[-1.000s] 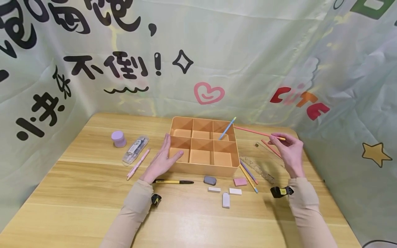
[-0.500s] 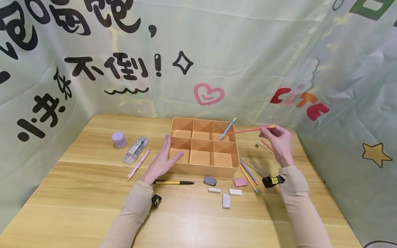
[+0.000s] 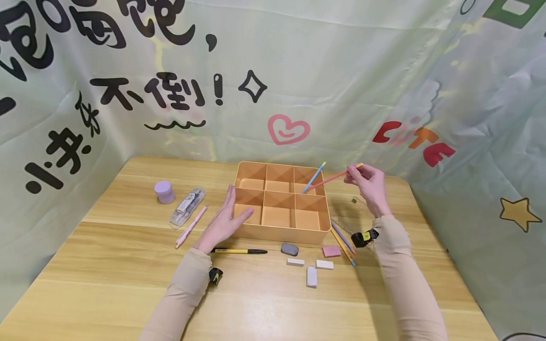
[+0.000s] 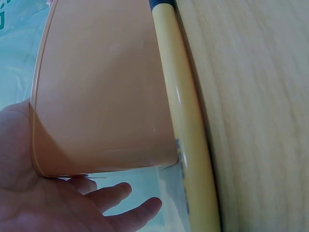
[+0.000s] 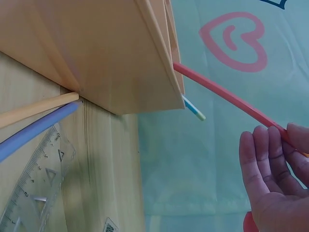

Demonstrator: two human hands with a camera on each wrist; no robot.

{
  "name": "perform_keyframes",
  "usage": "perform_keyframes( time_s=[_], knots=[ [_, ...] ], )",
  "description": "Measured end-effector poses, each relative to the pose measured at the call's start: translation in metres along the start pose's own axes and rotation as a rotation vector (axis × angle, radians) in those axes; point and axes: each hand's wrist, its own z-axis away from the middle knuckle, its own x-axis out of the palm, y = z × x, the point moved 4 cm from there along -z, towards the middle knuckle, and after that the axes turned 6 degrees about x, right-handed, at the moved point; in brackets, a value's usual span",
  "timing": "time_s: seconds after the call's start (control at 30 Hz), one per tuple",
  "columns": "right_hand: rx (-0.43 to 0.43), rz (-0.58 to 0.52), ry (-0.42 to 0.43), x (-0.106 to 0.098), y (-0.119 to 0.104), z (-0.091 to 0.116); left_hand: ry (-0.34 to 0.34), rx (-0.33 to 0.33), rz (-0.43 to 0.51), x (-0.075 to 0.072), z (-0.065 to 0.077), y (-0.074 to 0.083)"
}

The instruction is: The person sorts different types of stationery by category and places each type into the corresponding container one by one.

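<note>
An orange box with six compartments (image 3: pixel 281 233) stands on the table. My left hand (image 3: pixel 219 225) rests against its left side, fingers straight and thumb over the rim. In the left wrist view its fingers lie extended beside the box wall. My right hand (image 3: pixel 370 188) pinches a red pencil (image 3: pixel 334 177) near its yellow end, between thumb and fingers. The pencil slants down, with its far end inside the back right compartment. A blue pencil (image 3: pixel 313 177) leans in that same compartment. In the right wrist view the red pencil (image 5: pixel 227 95) crosses the box rim.
Yellow and purple pencils (image 3: pixel 343 246) and a clear ruler (image 5: pixel 36 183) lie right of the box. Several erasers (image 3: pixel 312 276) and a yellow-black pen (image 3: pixel 241 251) lie in front. Leftward are a pink pen (image 3: pixel 191 226), a clear case (image 3: pixel 187 207) and a purple round container (image 3: pixel 164 192).
My right hand has moved left and toward the back, bringing the red pencil's end from beside the rim into the back right compartment. The left hand stays against the box.
</note>
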Motion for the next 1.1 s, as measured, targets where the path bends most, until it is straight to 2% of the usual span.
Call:
perform_keyframes(
  time_s=[0.17,0.57,1.1],
  knots=[
    [0.034,-0.035,-0.029,0.005,0.004,-0.004,-0.004,-0.003,-0.001,0.000,0.000,0.000],
    [0.119,0.003,-0.063,0.013,0.013,-0.015,-0.022,-0.023,0.019,0.000,0.002,0.002],
    [0.167,0.110,-0.014,0.022,0.019,-0.029,-0.021,-0.019,0.022,0.000,0.002,0.001]
  ],
)
